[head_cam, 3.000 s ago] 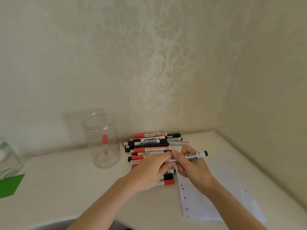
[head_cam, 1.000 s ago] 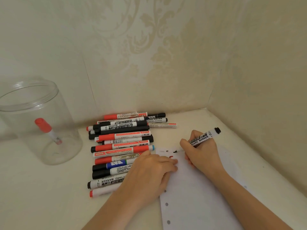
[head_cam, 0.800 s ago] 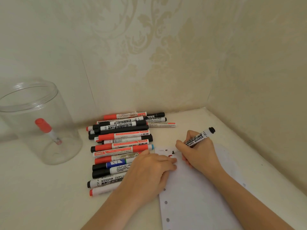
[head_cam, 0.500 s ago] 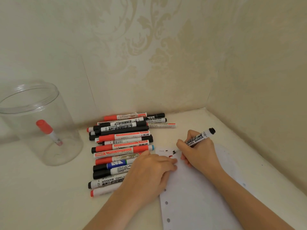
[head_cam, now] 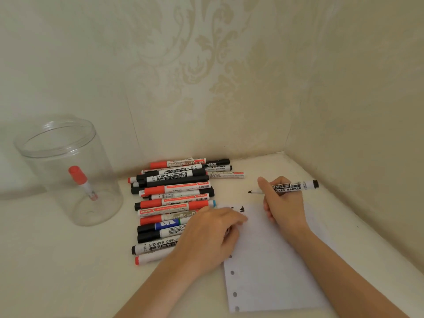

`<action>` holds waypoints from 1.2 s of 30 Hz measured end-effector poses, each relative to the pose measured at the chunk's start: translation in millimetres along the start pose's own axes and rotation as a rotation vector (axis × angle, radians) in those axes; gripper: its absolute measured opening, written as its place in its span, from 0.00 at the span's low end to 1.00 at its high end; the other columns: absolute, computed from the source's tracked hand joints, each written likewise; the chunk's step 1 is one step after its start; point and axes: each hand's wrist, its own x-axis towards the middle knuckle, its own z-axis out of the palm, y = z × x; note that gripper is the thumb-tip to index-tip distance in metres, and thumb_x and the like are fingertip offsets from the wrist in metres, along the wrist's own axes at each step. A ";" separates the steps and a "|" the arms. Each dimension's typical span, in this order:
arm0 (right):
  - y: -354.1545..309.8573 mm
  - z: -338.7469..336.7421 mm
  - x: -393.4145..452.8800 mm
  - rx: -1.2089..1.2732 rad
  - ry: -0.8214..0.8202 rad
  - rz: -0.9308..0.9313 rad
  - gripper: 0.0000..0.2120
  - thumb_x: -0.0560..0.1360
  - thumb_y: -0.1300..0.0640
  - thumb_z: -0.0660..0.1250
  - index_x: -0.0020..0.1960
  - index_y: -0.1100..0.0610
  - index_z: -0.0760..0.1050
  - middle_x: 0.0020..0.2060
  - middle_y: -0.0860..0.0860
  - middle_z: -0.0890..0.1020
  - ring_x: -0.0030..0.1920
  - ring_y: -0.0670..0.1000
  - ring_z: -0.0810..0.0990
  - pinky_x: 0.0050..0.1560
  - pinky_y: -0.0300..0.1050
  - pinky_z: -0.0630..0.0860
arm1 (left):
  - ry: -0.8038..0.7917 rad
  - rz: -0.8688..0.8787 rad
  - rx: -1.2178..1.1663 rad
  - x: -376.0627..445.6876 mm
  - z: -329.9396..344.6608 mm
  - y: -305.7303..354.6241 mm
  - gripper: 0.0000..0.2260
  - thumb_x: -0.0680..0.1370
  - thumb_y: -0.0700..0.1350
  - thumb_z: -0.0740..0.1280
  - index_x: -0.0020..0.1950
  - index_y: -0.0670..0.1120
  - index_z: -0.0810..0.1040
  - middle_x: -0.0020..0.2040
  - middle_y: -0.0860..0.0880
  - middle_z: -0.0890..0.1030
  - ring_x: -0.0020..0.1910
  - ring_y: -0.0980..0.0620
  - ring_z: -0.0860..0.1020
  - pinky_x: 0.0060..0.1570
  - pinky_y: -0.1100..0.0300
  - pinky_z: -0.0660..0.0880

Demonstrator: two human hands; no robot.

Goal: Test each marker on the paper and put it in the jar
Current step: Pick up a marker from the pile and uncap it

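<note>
One red marker (head_cam: 83, 182) stands in the jar (head_cam: 68, 171) at nine o'clock. The right hand (head_cam: 283, 203) grips an uncapped black marker (head_cam: 289, 187) above the paper (head_cam: 270, 260), fresh scribbles beneath. The left hand (head_cam: 211, 237), fingers curled, presses the sheet; whether it holds the cap, I cannot tell. The pile (head_cam: 176, 203) waits untested.

One head-worn view looks forward and down from above and behind both forearms, into the corner where two papered walls meet the surface (head_cam: 68, 271). It sits close: the right hand (head_cam: 283, 204) and its grip on the marker (head_cam: 296, 187) lie right of centre. Left of that grip the left hand (head_cam: 211, 237) fills the lower middle; far left of it stands the jar (head_cam: 57, 138).
</note>
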 end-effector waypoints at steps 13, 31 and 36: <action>-50.4 1.2 -49.4 0.404 -0.263 0.224 0.12 0.81 0.55 0.64 0.40 0.58 0.72 0.25 0.53 0.71 0.25 0.48 0.64 0.23 0.39 0.57 | 0.035 -0.358 -0.659 -13.1 -69.3 2.1 0.14 0.80 0.37 0.64 0.62 0.52 0.69 0.55 0.57 0.83 0.56 0.61 0.80 0.56 0.67 0.74; -73.2 39.7 -111.7 0.318 -0.300 0.132 0.11 0.79 0.58 0.67 0.39 0.58 0.70 0.24 0.53 0.71 0.23 0.47 0.63 0.23 0.38 0.60 | 0.267 -0.290 -0.613 -51.3 -100.9 14.5 0.09 0.75 0.40 0.72 0.53 0.50 0.84 0.48 0.59 0.84 0.48 0.62 0.81 0.48 0.68 0.76; -81.9 54.1 -122.2 0.341 -0.252 0.149 0.12 0.78 0.61 0.66 0.36 0.57 0.71 0.24 0.51 0.69 0.24 0.47 0.62 0.22 0.38 0.58 | 0.353 -0.253 -0.550 -55.1 -105.8 13.3 0.10 0.74 0.38 0.73 0.49 0.53 0.83 0.47 0.59 0.84 0.48 0.60 0.82 0.47 0.65 0.76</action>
